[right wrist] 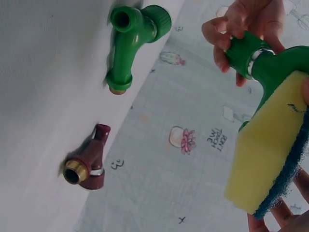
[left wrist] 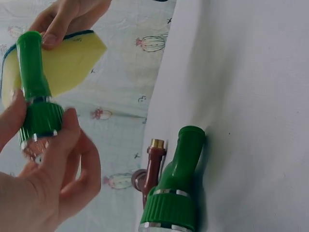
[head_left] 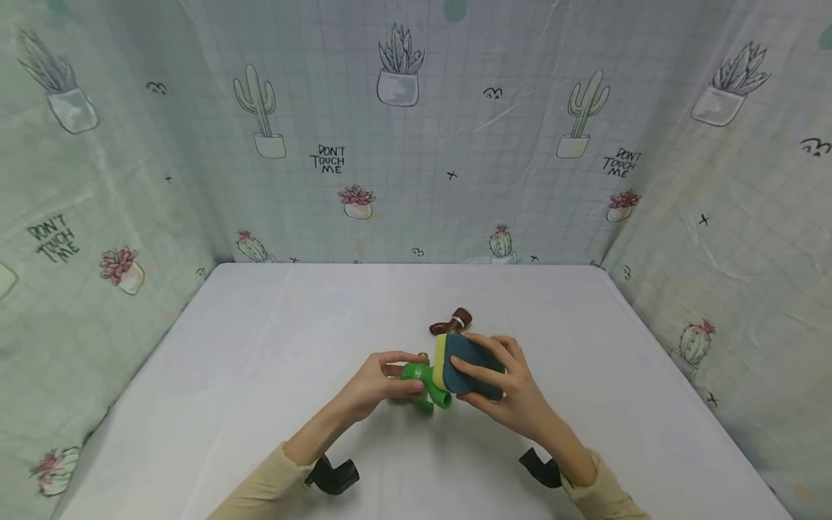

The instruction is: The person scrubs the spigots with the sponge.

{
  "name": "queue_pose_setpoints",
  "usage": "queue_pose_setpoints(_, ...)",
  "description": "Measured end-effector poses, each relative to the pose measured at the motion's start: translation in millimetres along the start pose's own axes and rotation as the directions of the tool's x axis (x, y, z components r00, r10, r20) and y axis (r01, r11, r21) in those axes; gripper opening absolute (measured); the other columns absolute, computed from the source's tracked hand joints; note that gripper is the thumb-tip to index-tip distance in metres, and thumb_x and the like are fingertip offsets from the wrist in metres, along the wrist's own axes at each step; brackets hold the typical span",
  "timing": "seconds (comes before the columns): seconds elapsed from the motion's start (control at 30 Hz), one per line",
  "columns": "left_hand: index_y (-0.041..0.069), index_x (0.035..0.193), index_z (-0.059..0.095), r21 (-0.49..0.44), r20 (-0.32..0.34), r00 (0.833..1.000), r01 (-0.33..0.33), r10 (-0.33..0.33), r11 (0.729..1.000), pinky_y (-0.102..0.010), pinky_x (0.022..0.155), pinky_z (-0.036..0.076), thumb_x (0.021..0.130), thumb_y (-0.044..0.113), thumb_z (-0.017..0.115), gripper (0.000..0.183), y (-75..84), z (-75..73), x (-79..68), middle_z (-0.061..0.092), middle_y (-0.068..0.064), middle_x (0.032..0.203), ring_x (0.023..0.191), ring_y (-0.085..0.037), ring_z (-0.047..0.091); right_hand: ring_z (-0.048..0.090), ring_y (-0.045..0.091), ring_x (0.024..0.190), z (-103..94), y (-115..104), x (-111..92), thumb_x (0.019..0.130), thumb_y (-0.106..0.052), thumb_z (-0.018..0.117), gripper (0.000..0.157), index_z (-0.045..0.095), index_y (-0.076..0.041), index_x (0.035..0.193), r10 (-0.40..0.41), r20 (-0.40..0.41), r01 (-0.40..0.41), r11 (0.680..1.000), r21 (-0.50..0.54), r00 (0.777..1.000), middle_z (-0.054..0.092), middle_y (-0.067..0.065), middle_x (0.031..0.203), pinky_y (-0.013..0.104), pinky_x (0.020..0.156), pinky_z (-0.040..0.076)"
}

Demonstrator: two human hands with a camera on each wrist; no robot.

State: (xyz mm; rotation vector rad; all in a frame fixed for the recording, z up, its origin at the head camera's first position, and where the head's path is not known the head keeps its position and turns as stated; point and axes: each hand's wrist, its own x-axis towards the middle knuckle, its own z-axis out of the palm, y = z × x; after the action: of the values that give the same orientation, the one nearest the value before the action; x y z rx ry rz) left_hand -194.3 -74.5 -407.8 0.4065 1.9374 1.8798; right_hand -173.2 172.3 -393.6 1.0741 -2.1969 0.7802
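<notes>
In the head view my left hand (head_left: 377,384) grips a green water tap (head_left: 440,397) by its ridged knob, raised over the table. My right hand (head_left: 513,386) holds a two-layer sponge (head_left: 477,367), its dark blue scouring side under the fingers. The yellow side (right wrist: 270,145) faces the tap and lies right at its body in the right wrist view. A second green tap (left wrist: 178,169) lies on the table below, mostly hidden behind the left hand's tap in the head view. Just beyond the sponge lies a brown tap (head_left: 455,321) with a brass threaded end.
A white table (head_left: 312,325) spreads under both hands. Cloth walls (head_left: 455,130) printed with cacti close it in at the back and sides. Black curved pieces (head_left: 334,477) sit at both wrists.
</notes>
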Motion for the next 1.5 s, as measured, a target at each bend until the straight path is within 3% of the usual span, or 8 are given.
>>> queue_pose_setpoints(0.13,-0.006,0.126,0.046,-0.125,0.149,0.989,0.044,-0.025,0.991,-0.034,0.083,0.052,0.085,0.014,0.06,0.047,-5.9,-7.6,-0.2,0.064,-0.013,0.104,0.089,-0.015,0.064,0.036,0.022,0.109,4.6,2.5,-1.9,0.071,-0.029,0.074,0.048,0.06,-0.022,0.117,-0.004,-0.03,0.006,0.999,0.054,1.0,0.044,0.015,0.131,0.037,0.083,0.043)
queue_pose_setpoints(0.3,-0.008,0.132,0.035,-0.236,0.234,0.972,0.067,-0.01,0.97,-0.037,0.092,0.046,0.091,0.015,0.05,0.05,-8.3,-13.7,-1.9,0.04,-0.02,0.135,0.108,-0.018,0.055,0.035,0.02,0.11,6.7,5.9,-2.2,0.072,-0.031,0.073,0.048,0.06,-0.022,0.117,0.013,-0.035,-0.011,0.998,0.069,0.999,0.043,0.012,0.132,0.035,0.084,0.043)
queue_pose_setpoints(0.4,-0.01,0.131,0.035,-0.247,0.184,0.983,0.056,-0.01,0.967,-0.036,0.091,0.046,0.089,0.017,0.053,0.053,-7.7,-16.9,-2.8,0.042,-0.019,0.134,0.107,-0.017,0.056,0.035,0.02,0.109,7.5,8.1,-2.6,0.073,-0.033,0.071,0.046,0.061,-0.021,0.116,0.007,-0.041,-0.004,0.998,0.056,0.999,0.044,0.012,0.132,0.036,0.083,0.043)
queue_pose_setpoints(0.67,-0.013,0.122,0.042,-0.251,0.008,0.998,0.06,-0.06,0.966,-0.029,0.087,0.05,0.083,0.007,0.061,0.048,-2.4,-17.5,-4.1,0.065,0.001,0.095,0.089,-0.01,0.063,0.035,0.022,0.108,9.7,9.4,-3.4,0.076,-0.042,0.066,0.043,0.061,-0.024,0.115,-0.017,-0.028,0.017,1.0,-0.013,0.999,0.045,0.011,0.132,0.038,0.082,0.042)
queue_pose_setpoints(0.93,0.007,0.116,0.047,-0.406,0.077,0.995,0.086,-0.059,0.91,-0.042,0.08,0.052,0.085,0.006,0.058,0.033,7.0,-14.0,-8.4,0.063,-0.003,0.101,0.088,-0.024,0.066,0.036,0.027,0.11,5.5,8.1,1.4,0.082,-0.049,0.053,0.039,0.062,-0.028,0.114,-0.065,-0.033,0.06,0.989,-0.137,0.997,0.046,0.01,0.131,0.045,0.08,0.041)
queue_pose_setpoints(1.23,0.006,0.127,0.034,-0.517,0.068,0.994,0.104,-0.08,0.85,-0.035,0.085,0.05,0.087,-0.003,0.048,0.044,10.0,-8.4,-7.0,0.045,-0.011,0.114,0.092,-0.023,0.063,0.037,0.031,0.109,6.2,6.4,1.5,0.084,-0.048,0.049,0.037,0.062,-0.028,0.113,-0.106,-0.059,0.093,0.977,-0.191,0.993,0.047,0.012,0.13,0.047,0.081,0.04)
queue_pose_setpoints(1.33,0.008,0.125,0.038,-0.508,0.042,0.997,0.07,-0.057,0.859,-0.032,0.084,0.051,0.086,-0.005,0.05,0.042,11.7,-6.0,-7.3,0.049,-0.011,0.11,0.088,-0.021,0.064,0.037,0.032,0.108,7.3,6.2,1.3,0.085,-0.047,0.049,0.037,0.062,-0.028,0.113,-0.123,-0.07,0.106,0.973,-0.206,0.99,0.047,0.012,0.13,0.048,0.081,0.038)
queue_pose_setpoints(1.5,0.002,0.124,0.043,-0.365,-0.008,1.0,-0.014,0.012,0.931,-0.037,0.082,0.052,0.081,-0.001,0.06,0.046,14.2,-1.2,-6.9,0.06,-0.008,0.096,0.081,-0.02,0.067,0.039,0.035,0.105,9.6,4.2,2.4,0.086,-0.046,0.049,0.035,0.063,-0.027,0.112,-0.156,-0.083,0.13,0.956,-0.261,0.984,0.049,0.014,0.127,0.051,0.081,0.035)
